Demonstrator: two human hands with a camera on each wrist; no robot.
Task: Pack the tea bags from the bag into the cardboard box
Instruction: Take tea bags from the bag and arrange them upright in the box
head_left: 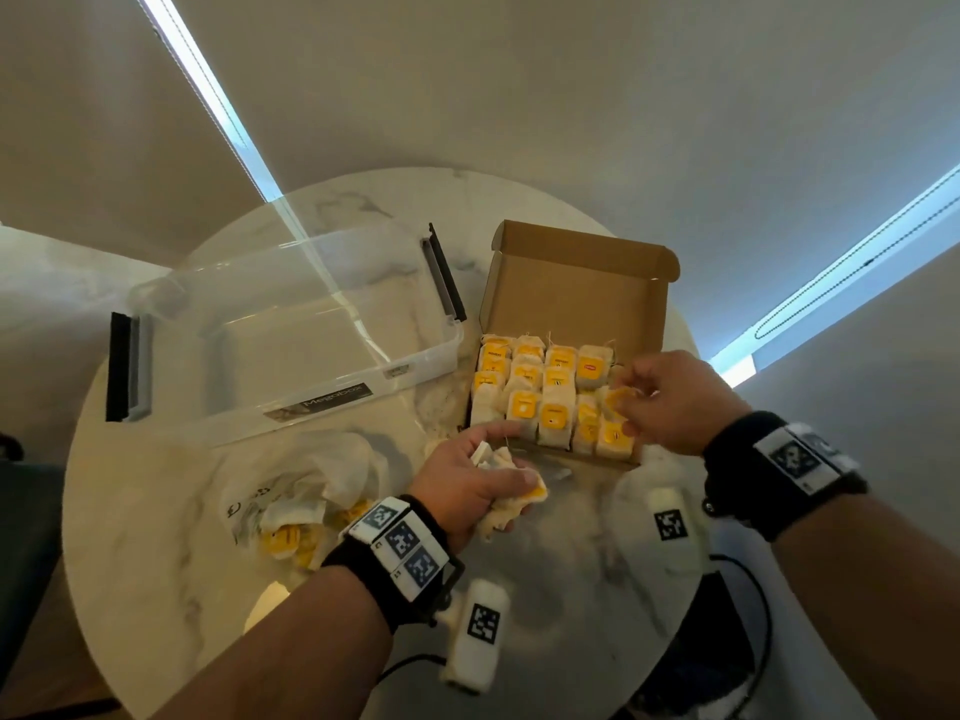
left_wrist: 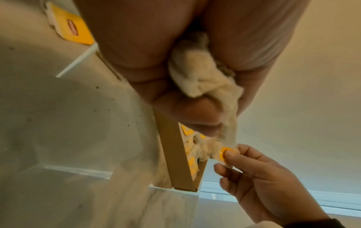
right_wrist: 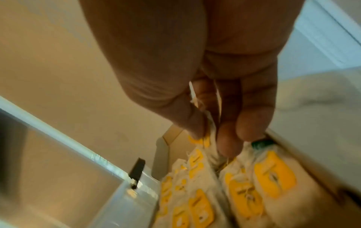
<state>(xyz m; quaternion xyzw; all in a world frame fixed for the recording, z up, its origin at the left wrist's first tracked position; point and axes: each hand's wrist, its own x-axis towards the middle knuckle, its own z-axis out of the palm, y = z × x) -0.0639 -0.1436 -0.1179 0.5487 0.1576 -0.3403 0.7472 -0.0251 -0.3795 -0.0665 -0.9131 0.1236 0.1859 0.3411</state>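
We took the cardboard box (head_left: 571, 356) as our landmark: it lay on the round marble table (head_left: 171, 589) with its lid (head_left: 576, 283) standing open at the far side. Inside it we saw rows of tea bags (head_left: 540, 392) with yellow tags, filling most of the floor. Over the box's near right corner, our right hand (head_left: 670, 402) pinched one tea bag (head_left: 618, 402) by its yellow tag between thumb and fingertips, the other fingers loosely curled; the right wrist view showed the fingertips (right_wrist: 228, 146) just above the packed rows (right_wrist: 244, 192). Just outside the box's near edge, our left hand (head_left: 467, 485) was closed around a small bunch of tea bags (head_left: 511, 498), the fingers wrapped over crumpled paper, as the left wrist view (left_wrist: 197, 77) confirmed. To the near left of the box lay the crinkled plastic bag (head_left: 311, 485), with more yellow-tagged tea bags (head_left: 288, 537) inside it. To the left of the box stood a clear plastic storage bin (head_left: 291, 324) with dark latches. We could not count the tea bags held in the left hand.
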